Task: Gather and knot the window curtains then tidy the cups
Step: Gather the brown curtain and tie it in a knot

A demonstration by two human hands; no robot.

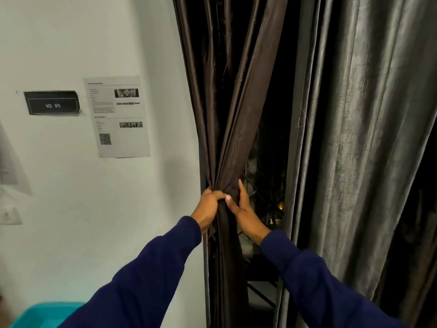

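On the white wall hang a black sign (52, 104) and a printed sheet (117, 116). The left hand (209, 207) clenches the bunched brown curtain (233, 147) beside the wall, and the right hand (246, 210) cups it, fingers extended. Squeezing the folds tight before looping should help; the grey curtain (361, 138) hangs loose rightward, no cups visible.

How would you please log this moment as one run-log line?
step: gathering | left hand: fist shut on brown curtain | right hand: open, pressing bunch | knot: not tied | grey curtain: loose
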